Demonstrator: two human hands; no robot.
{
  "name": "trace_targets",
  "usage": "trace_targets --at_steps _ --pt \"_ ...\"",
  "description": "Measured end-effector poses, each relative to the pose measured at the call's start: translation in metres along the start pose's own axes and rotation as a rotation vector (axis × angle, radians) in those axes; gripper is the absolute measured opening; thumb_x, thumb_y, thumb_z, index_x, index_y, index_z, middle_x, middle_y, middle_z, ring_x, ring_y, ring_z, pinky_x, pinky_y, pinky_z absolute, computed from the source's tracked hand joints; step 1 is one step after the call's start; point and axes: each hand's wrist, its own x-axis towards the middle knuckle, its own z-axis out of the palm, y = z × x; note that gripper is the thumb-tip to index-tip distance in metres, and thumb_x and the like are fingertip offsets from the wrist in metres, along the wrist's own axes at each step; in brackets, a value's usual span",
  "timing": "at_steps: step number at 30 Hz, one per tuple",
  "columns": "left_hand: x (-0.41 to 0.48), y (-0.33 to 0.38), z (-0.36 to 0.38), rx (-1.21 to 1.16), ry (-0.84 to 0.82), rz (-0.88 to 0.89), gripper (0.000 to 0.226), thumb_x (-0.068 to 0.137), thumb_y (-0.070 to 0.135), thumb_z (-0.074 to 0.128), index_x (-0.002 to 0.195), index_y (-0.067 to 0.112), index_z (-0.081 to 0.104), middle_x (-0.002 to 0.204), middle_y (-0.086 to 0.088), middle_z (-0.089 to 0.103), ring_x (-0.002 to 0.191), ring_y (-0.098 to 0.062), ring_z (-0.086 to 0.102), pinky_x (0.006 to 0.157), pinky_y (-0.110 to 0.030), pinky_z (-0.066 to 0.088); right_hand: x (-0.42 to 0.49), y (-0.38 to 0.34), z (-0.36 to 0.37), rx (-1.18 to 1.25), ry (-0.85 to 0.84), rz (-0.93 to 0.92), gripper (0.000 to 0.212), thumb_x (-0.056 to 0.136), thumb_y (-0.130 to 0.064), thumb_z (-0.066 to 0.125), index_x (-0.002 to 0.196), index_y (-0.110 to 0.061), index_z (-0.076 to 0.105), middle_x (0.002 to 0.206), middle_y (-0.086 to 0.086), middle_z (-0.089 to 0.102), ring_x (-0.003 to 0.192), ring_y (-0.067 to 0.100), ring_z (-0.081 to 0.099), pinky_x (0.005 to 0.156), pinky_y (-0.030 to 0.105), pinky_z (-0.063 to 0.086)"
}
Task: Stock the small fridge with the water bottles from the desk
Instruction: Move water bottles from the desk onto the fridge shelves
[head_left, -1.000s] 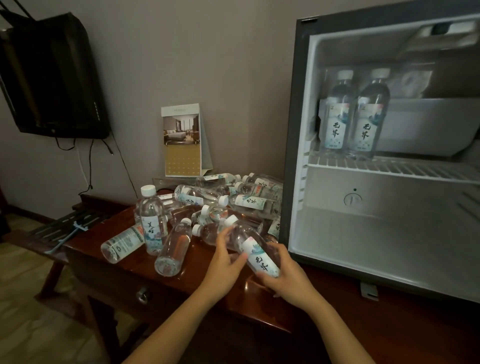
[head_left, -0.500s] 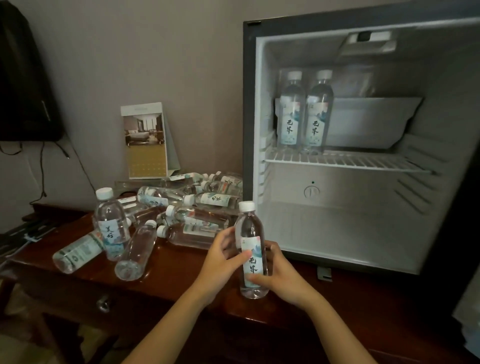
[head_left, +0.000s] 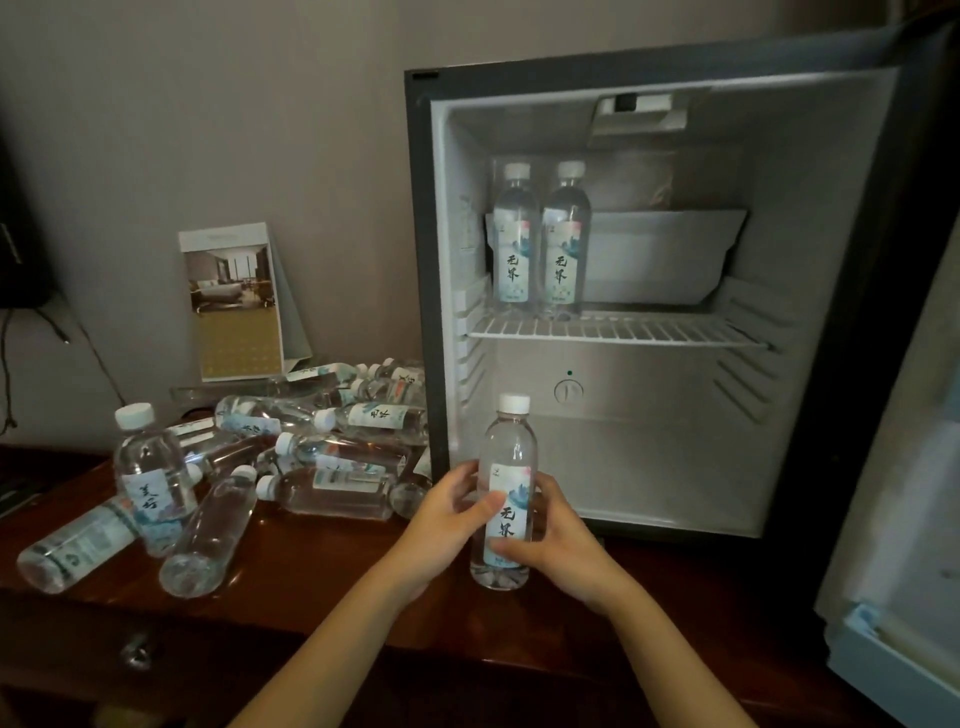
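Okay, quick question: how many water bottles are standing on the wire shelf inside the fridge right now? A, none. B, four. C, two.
C: two shelf bottles stand side by side on the wire shelf, while the held bottle is outside the fridge.

A folded tent card (head_left: 236, 306) printed with 1 hotel-room photo stands upright before the beige wall (head_left: 208, 104). At the left edge, dark cables (head_left: 7, 374) hang below a black screen (head_left: 15, 249).
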Motion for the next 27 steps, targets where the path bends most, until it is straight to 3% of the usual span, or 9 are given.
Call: trace_targets --at_steps 3,8,11,14,17,21,23,25,27 --pt "0.014 0.02 0.013 -0.046 0.013 0.068 0.038 0.077 0.032 0.064 0.113 0.034 0.054 0.106 0.017 0.068 0.101 -0.003 0.063 0.074 -0.014 0.05 0.003 -0.017 -0.014 0.027 0.089 -0.101 0.071 0.076 -0.01 0.074 0.117 -0.047 0.03 0.118 -0.009 0.054 0.1 -0.002 0.061 0.074 0.017 0.053" --pt "0.047 0.072 0.03 -0.02 0.028 0.198 0.031 0.084 0.022 0.064 0.107 0.038 0.053 0.105 0.019 0.064 0.096 0.011 0.059 0.07 -0.005 0.046 0.013 -0.056 -0.039 -0.029 0.275 -0.316 0.079 0.079 -0.008 0.071 0.125 -0.045 0.019 0.122 -0.007 0.052 0.106 0.0 0.058 0.084 0.017 0.051" --pt "0.067 0.104 0.041 -0.008 0.032 0.287 0.029 0.085 0.014 0.063 0.106 0.032 0.054 0.108 0.011 0.063 0.095 0.006 0.061 0.075 -0.012 0.05 0.022 -0.084 -0.059 -0.091 0.39 -0.465 0.076 0.08 -0.004 0.069 0.125 -0.041 0.021 0.128 -0.004 0.048 0.114 0.001 0.053 0.089 0.015 0.047" --pt "0.082 0.129 0.054 -0.033 0.048 0.351 0.032 0.085 0.012 0.064 0.11 0.028 0.053 0.114 0.004 0.061 0.108 -0.009 0.058 0.09 -0.026 0.05 0.032 -0.108 -0.082 -0.112 0.431 -0.549 0.077 0.078 0.005 0.067 0.123 -0.041 0.025 0.132 -0.001 0.047 0.118 0.007 0.052 0.094 0.02 0.047" --pt "0.097 0.142 0.066 -0.056 0.061 0.387 0.033 0.086 0.011 0.063 0.106 0.033 0.05 0.11 0.009 0.059 0.11 -0.013 0.056 0.093 -0.032 0.048 0.044 -0.125 -0.1 -0.154 0.473 -0.601 0.079 0.076 0.016 0.063 0.12 -0.039 0.028 0.129 -0.01 0.045 0.118 0.001 0.05 0.095 0.017 0.043" --pt "0.116 0.145 0.076 -0.087 0.092 0.421 0.036 0.089 0.012 0.059 0.121 0.023 0.047 0.118 0.002 0.057 0.106 -0.005 0.056 0.081 -0.02 0.051 0.056 -0.132 -0.113 -0.22 0.491 -0.612 0.08 0.075 0.017 0.062 0.121 -0.037 0.025 0.124 -0.024 0.04 0.111 -0.015 0.048 0.089 0.005 0.039" --pt "0.126 0.145 0.081 -0.099 0.106 0.397 0.039 0.09 0.01 0.057 0.126 0.019 0.047 0.12 -0.003 0.057 0.105 -0.008 0.057 0.081 -0.022 0.051 0.063 -0.131 -0.118 -0.223 0.489 -0.592 0.081 0.075 0.017 0.061 0.125 -0.031 0.021 0.123 -0.022 0.041 0.108 -0.018 0.048 0.088 0.004 0.04" --pt "0.136 0.143 0.086 -0.101 0.122 0.366 0.042 0.09 0.01 0.057 0.13 0.014 0.045 0.121 -0.006 0.056 0.103 -0.011 0.057 0.082 -0.026 0.05 0.069 -0.131 -0.123 -0.205 0.47 -0.543 0.083 0.076 0.018 0.06 0.13 -0.027 0.017 0.124 -0.011 0.045 0.107 -0.011 0.053 0.09 0.012 0.045" --pt "0.146 0.141 0.089 -0.081 0.141 0.36 0.041 0.09 0.012 0.057 0.128 0.018 0.046 0.115 0.001 0.056 0.094 0.002 0.056 0.079 -0.02 0.05 0.075 -0.132 -0.129 -0.208 0.46 -0.499 0.083 0.077 0.018 0.059 0.135 -0.023 0.016 0.119 -0.009 0.047 0.099 -0.013 0.056 0.081 0.01 0.048"
